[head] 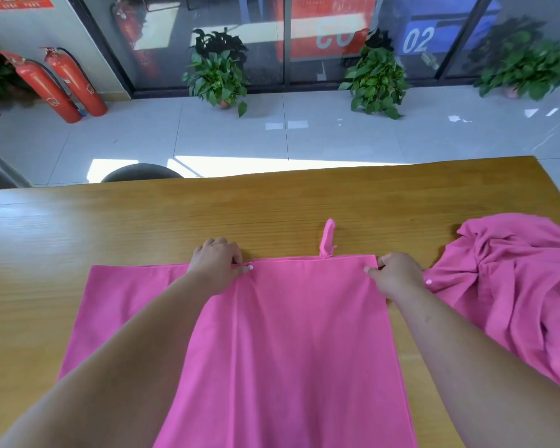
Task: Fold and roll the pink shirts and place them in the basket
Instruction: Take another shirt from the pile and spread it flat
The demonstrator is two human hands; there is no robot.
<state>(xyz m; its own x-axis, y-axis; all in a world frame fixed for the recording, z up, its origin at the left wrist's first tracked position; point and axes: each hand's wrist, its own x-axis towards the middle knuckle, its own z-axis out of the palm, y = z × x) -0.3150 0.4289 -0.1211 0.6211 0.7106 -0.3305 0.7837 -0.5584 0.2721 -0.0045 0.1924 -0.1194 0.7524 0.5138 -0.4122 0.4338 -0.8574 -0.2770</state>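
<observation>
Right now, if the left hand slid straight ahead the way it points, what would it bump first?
Probably nothing: ahead of the left hand lies only bare wooden table up to its far edge. The pink strap sits off to the right.

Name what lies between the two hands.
Head view: the flat pink shirt, its far edge pinched by left hand and right hand; a pink strap pokes beyond.

1. The table point(110, 221): varnished wood with visible grain, smooth, with a pale sheen at the left.
2. The flat pink shirt point(288, 334), near centre: matt cloth, smooth, barely creased.
3. The crumpled pink shirt point(514, 286), right: the same matt cloth, deeply wrinkled.
4. The floor point(337, 140), far: pale glossy tiles.
5. The fire extinguishers point(42, 88), far left: glossy red bodies.
6. The glass wall point(330, 27), far: shiny, reflective.
</observation>
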